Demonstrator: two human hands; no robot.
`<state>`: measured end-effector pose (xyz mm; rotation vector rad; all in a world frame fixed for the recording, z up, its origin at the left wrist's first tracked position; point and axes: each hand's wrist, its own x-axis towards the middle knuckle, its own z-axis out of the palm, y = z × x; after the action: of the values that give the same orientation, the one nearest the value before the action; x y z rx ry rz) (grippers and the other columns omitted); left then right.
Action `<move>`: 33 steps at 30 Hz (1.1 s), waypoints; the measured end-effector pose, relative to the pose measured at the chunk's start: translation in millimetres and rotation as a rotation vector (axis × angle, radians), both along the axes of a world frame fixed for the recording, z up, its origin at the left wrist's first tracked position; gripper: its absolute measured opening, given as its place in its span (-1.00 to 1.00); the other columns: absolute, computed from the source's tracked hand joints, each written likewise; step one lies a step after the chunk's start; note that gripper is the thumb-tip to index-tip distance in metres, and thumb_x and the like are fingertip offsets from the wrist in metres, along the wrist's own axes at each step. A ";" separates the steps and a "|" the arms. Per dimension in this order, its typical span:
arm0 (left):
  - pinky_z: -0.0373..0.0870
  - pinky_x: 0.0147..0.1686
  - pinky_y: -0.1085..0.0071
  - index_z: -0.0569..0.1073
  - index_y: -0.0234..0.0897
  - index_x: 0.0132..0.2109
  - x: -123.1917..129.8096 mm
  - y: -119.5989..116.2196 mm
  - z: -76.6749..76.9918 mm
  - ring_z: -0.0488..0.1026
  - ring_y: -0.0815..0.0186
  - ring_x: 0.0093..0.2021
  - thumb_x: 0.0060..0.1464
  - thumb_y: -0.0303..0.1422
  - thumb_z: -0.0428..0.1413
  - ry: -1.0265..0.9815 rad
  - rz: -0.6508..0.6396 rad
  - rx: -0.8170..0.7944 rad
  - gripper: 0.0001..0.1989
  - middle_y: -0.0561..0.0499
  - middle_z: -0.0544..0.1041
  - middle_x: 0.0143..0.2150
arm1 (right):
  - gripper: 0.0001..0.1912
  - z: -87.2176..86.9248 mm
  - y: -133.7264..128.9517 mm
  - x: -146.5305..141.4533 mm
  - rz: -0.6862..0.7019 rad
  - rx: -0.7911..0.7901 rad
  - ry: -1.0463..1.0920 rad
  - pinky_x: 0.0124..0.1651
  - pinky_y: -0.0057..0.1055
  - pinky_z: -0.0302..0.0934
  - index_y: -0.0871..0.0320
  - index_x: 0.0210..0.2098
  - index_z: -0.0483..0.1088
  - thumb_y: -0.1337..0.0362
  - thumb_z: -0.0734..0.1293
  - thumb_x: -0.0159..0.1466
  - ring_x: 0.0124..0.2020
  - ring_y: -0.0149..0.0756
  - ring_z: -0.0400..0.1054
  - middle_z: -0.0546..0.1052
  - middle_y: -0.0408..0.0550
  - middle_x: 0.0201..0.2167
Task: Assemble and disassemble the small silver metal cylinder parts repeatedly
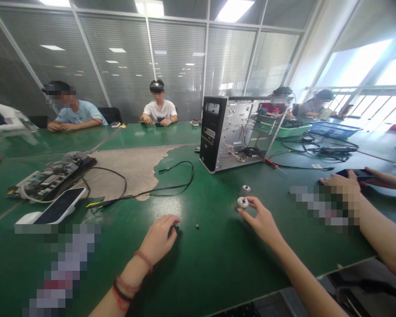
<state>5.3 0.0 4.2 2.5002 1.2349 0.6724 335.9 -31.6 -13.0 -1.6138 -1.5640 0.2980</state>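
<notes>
My right hand pinches a small cylindrical motor between thumb and fingers. Its round silvery end, with a dark centre, faces up. Just behind it a second, similar motor stands on the green table. My left hand hovers over or rests on the tabletop, fingers curled together. A tiny dark bit shows at the fingertips, too small to name. Between my hands lies a tiny metallic piece, apart from both.
An opened computer case stands beyond my hands. A black cable, a phone on a stand and a circuit-board assembly lie left. A screwdriver is beside the case. Another person's hands hold a dark device at right.
</notes>
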 end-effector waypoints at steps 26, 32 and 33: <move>0.34 -0.11 0.28 0.40 -0.26 -0.19 -3.6 2.0 -7.2 0.42 0.22 -0.17 0.02 -0.58 -0.05 0.010 0.026 -0.027 -0.76 -0.02 0.49 -0.21 | -0.61 7.0 -9.5 -17.1 -0.121 0.314 -0.331 0.13 -0.05 0.08 0.14 0.00 0.25 0.14 0.25 0.21 0.08 -0.05 0.18 0.31 0.11 0.02; 0.35 -0.11 0.29 0.38 -0.25 -0.17 -9.7 7.0 -4.5 0.43 0.22 -0.15 0.06 -0.54 -0.07 0.002 0.066 -0.012 -0.78 -0.04 0.48 -0.19 | -0.77 21.9 7.4 -89.5 0.515 -0.003 -0.461 -0.05 -0.26 0.24 0.13 -0.12 0.34 0.32 0.27 0.21 -0.13 -0.20 0.30 0.44 -0.01 -0.19; 0.35 -0.11 0.29 0.38 -0.25 -0.17 -10.6 7.7 -4.0 0.42 0.22 -0.15 0.06 -0.54 -0.07 0.003 0.072 -0.007 -0.78 -0.04 0.48 -0.18 | -0.77 19.0 10.5 -97.6 0.552 -0.024 -0.467 -0.06 -0.27 0.24 0.13 -0.12 0.34 0.33 0.27 0.21 -0.14 -0.21 0.31 0.44 -0.02 -0.20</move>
<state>-5.3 7.7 0.2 2.4619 1.3321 0.6803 238.3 -21.1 6.0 -1.2947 -2.3703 0.2382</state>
